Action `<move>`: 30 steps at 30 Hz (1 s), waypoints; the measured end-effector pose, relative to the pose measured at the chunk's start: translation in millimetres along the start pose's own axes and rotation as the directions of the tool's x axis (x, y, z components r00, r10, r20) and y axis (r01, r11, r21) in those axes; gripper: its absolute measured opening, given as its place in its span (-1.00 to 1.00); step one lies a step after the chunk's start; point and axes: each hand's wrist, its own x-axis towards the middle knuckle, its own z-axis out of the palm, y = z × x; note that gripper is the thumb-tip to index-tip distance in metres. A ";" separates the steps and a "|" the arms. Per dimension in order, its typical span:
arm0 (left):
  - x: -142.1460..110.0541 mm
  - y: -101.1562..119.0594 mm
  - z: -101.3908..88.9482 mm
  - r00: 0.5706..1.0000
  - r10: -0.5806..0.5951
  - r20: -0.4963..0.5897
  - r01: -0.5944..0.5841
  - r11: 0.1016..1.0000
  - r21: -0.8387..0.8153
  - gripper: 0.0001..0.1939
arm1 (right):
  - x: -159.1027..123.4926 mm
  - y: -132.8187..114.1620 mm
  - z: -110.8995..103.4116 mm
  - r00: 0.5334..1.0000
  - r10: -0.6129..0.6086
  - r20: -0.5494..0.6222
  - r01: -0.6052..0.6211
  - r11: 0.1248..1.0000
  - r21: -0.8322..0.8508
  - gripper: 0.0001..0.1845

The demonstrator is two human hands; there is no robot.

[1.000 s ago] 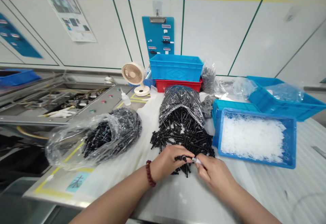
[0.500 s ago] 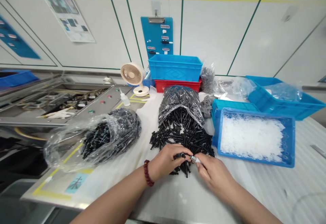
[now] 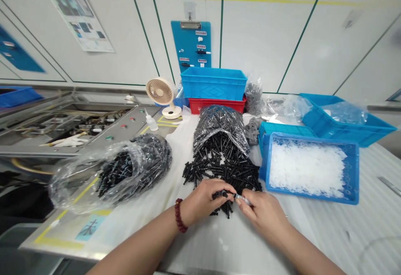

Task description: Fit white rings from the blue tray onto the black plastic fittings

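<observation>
My left hand (image 3: 203, 203), a dark red bead bracelet at its wrist, is closed around slim black rod-like parts (image 3: 221, 193). Facing it, my right hand (image 3: 266, 211) pinches a small whitish tube-like piece (image 3: 244, 200). The dark near end of that piece meets the left fingertips; whether the two parts are joined I cannot tell. Beneath and beyond both hands spreads a pile of loose black parts (image 3: 216, 168), spilling from an open clear bag (image 3: 219, 118).
Right of the pile, a blue bin (image 3: 353, 175) holds many small translucent white pieces. A second bag of black parts (image 3: 153, 162) lies at left. Behind stand a fan (image 3: 160, 91), a dropper bottle (image 3: 151, 121), a blue crate (image 3: 214, 85) over a red one (image 3: 216, 105), and another blue crate (image 3: 372, 131).
The whole view has shifted slightly, so the surroundings sit a little further left. Both hands keep their grips; the whitish piece is turned slightly and shows more clearly between them.
</observation>
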 end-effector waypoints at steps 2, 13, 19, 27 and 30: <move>-0.5 -0.8 0.3 1.000 0.004 0.007 -0.004 1.000 0.008 -0.85 | 0.1 -1.4 -1.2 1.000 0.027 0.004 -0.027 0.999 -0.034 -0.67; 7.5 0.2 -22.8 0.883 -0.454 -0.117 0.245 0.660 -0.711 -0.70 | 2.7 4.1 0.9 0.997 0.056 -0.050 -0.055 0.998 0.028 -0.72; 7.1 -10.7 -33.9 0.909 -0.406 -0.094 0.383 0.902 -0.198 -0.75 | 3.6 6.9 4.3 0.998 0.013 -0.055 -0.007 0.994 0.106 -0.70; 2.7 -12.4 -21.3 0.929 -0.361 0.086 0.202 0.687 0.698 -0.84 | 3.2 5.2 2.5 1.000 0.000 -0.030 0.006 0.985 0.170 -0.75; 1.5 -10.4 -20.2 0.924 -0.370 0.099 0.196 0.680 0.706 -0.81 | 4.1 6.3 4.8 0.999 -0.014 -0.049 0.024 0.978 0.209 -0.71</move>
